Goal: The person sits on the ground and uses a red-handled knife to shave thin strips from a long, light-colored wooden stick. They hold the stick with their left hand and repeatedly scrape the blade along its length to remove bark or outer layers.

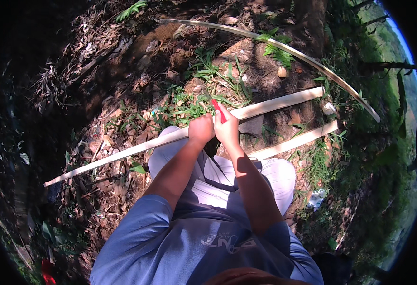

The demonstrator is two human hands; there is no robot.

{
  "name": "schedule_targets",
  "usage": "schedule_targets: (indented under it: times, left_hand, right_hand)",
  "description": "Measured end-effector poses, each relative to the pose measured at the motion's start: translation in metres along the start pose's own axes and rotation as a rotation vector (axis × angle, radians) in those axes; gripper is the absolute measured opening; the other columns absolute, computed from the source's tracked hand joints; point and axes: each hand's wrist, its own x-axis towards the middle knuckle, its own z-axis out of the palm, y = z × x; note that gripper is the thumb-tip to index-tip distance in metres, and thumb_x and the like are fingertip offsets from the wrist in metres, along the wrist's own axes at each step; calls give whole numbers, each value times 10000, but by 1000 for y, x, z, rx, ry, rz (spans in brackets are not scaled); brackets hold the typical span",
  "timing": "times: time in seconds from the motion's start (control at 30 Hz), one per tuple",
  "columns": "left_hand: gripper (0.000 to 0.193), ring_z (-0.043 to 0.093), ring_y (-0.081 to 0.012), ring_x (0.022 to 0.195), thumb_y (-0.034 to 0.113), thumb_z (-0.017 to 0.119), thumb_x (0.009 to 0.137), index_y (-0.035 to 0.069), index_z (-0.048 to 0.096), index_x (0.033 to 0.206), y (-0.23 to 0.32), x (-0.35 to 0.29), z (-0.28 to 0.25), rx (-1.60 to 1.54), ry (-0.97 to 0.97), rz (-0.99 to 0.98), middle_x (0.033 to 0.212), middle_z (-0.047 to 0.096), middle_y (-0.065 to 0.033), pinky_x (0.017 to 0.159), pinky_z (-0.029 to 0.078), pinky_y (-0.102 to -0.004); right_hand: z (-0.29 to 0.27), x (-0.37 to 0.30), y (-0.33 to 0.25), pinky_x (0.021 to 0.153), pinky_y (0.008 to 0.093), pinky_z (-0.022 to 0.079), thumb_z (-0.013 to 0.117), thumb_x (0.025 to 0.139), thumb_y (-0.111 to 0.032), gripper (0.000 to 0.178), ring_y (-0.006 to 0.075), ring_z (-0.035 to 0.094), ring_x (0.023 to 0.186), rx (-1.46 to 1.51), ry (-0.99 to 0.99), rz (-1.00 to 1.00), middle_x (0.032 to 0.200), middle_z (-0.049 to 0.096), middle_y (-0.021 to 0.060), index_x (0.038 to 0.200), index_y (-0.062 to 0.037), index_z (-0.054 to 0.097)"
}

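A long pale strip of wood or bamboo (275, 104) lies slantwise across in front of me, over my lap, its far end up to the right. My left hand (201, 129) is closed in a fist around the strip near its middle. Right beside it, my right hand (227, 129) grips the red handle (218, 110) of what looks like a knife. A thin dark blade (208, 96) points up and to the left from that handle. The two hands touch or nearly touch; the strip partly passes behind them.
A second, shorter pale strip (299, 141) rests by my right knee. Farther off, a long strip (308, 58) lies on the ground, curving in this view. Leaf litter, grass and ferns (279, 53) surround me. A crumpled wrapper (316, 198) lies to the right, and something red (47, 271) at lower left.
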Motion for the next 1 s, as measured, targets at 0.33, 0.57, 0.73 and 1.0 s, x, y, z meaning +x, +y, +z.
schedule_targets:
  times: [0.33,0.57,0.73,1.0]
  left_hand:
    - [363,793,-363,1085,186,654,818,88,833,1118,10,13,-44,-19,-330,-125,1140,815,-189,947,634,-467]
    - [376,794,-360,1091,158,673,768,57,846,1087,8,20,-40,-38,-397,-178,1155,817,-184,953,633,-443]
    - [382,785,-388,1098,184,664,778,48,845,1085,6,21,-42,-56,-416,-140,1146,805,-227,962,625,-467]
    - [442,784,-393,1075,252,674,763,12,832,1099,-5,39,-33,-100,-529,-74,1161,805,-220,943,620,-463]
  right_hand:
    - [-12,-34,40,887,325,571,619,1084,-117,424,188,751,985,167,53,-241,1166,796,220,1495,-16,651]
    - [-124,-179,-6,721,260,502,581,1124,-141,419,68,602,806,71,-94,131,984,735,54,1517,-7,633]
    - [-172,-259,-52,746,267,522,530,1114,-93,431,89,640,814,13,-7,52,981,747,64,1509,57,614]
    - [-173,-237,-66,673,250,488,532,1122,-103,420,66,595,713,-37,-6,18,905,730,64,1498,62,623]
